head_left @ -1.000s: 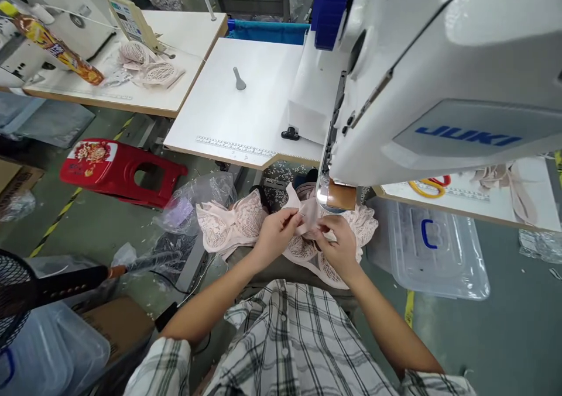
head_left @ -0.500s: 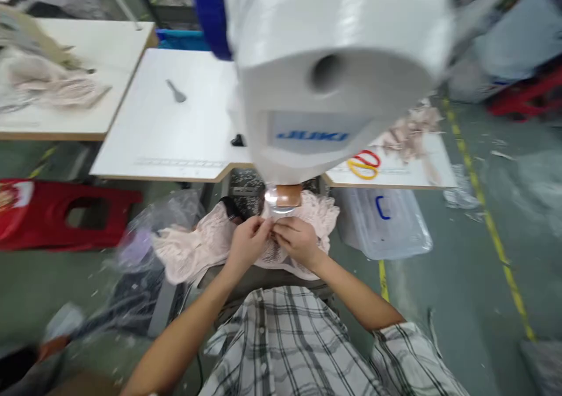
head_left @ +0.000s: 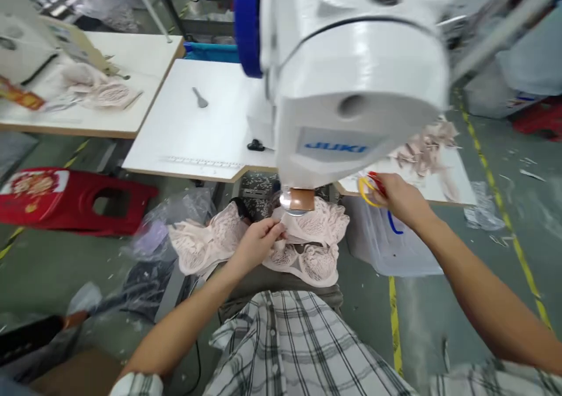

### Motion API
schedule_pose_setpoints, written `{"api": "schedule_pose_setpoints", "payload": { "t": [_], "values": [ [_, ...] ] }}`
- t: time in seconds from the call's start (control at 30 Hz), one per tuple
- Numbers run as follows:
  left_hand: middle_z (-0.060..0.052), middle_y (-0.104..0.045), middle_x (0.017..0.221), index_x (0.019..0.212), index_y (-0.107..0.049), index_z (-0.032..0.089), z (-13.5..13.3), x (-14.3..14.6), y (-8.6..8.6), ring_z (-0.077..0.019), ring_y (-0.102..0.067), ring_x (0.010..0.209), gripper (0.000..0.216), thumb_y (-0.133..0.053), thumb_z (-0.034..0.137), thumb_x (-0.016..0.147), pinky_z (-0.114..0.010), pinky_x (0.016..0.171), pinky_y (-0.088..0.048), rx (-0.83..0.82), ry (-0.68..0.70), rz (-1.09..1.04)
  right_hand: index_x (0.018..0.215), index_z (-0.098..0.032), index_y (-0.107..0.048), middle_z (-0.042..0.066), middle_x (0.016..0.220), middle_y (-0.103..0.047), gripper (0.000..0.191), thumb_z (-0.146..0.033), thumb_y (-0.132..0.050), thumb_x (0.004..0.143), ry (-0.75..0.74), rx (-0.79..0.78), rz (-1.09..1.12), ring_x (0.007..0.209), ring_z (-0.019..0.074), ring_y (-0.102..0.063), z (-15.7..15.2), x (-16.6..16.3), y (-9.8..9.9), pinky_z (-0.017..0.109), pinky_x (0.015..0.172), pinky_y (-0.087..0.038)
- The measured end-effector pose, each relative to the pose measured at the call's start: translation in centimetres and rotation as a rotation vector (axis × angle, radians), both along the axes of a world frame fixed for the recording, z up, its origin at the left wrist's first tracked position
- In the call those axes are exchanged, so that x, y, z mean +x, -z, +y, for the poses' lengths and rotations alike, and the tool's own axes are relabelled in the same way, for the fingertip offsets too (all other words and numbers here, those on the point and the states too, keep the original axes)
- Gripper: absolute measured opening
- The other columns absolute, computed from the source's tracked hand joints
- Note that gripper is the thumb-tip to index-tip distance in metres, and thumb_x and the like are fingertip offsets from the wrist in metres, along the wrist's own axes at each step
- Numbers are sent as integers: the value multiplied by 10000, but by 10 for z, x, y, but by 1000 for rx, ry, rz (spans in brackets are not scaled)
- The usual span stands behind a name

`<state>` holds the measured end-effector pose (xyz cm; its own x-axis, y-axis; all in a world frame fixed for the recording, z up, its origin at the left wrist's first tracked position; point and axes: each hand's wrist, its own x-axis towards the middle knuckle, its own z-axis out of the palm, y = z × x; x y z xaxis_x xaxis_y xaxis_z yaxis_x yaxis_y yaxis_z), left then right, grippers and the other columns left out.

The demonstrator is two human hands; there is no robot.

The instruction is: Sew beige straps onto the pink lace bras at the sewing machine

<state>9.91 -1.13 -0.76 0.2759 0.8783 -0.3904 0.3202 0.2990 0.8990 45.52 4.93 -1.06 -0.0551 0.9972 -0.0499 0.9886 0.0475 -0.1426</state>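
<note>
A pale pink lace bra [head_left: 302,247] lies across my lap, below the head of a white Juki sewing machine [head_left: 351,86]. My left hand [head_left: 259,245] pinches the bra's fabric near its middle, fingers closed on it. My right hand [head_left: 397,198] is stretched out to the right edge of the sewing table, its fingers closed round the red and yellow handles of scissors [head_left: 367,186]. The scissor blades are hidden behind the machine head.
The white sewing table [head_left: 193,133] carries a printed ruler along its front edge and a pile of pink straps [head_left: 424,147] at the right. A clear plastic bin [head_left: 386,244] sits under it. A red stool [head_left: 74,200] stands on the floor at left. Another table [head_left: 88,92] holds more bras.
My right hand has left the bra and reached right to the scissors on the table. My left hand stays pinched on the bra. The camera has swung a little.
</note>
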Motion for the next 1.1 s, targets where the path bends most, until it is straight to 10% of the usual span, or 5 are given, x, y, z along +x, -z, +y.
{"api": "schedule_pose_setpoints", "payload": {
  "t": [0.13,0.3,0.7,1.1],
  "values": [
    [-62,-700,793,816,-685,159,1,-8,0,-122,-533,619,370,-572,505,879,-239,574,-428,-168,-87,-271,1044,-243,-619,95,776,-672,251,-367,-593,828,44,67,308,585,237,-613,-78,-32,5,353,498,-484],
    [-64,-696,804,853,-698,142,1,-6,2,-117,-546,633,359,-637,495,859,-242,603,-438,-223,-128,-382,1161,-227,-567,137,1063,-693,309,-357,-584,881,-291,138,418,883,276,-709,-135,-102,4,383,653,-590],
    [-2,-622,747,763,-575,188,3,-5,-13,-116,-496,614,195,-435,226,893,-236,591,-411,-112,1,-137,1158,-238,-609,73,1005,-737,229,-334,-559,956,-331,68,551,763,195,-700,-114,-136,17,305,595,-566],
    [2,-624,707,782,-595,189,7,-11,-11,-121,-534,603,302,-472,405,955,-233,583,-425,51,51,-12,1075,-243,-570,64,969,-699,312,-259,-633,770,-177,66,761,610,151,-591,-123,-147,26,292,558,-526]
  ]
}}
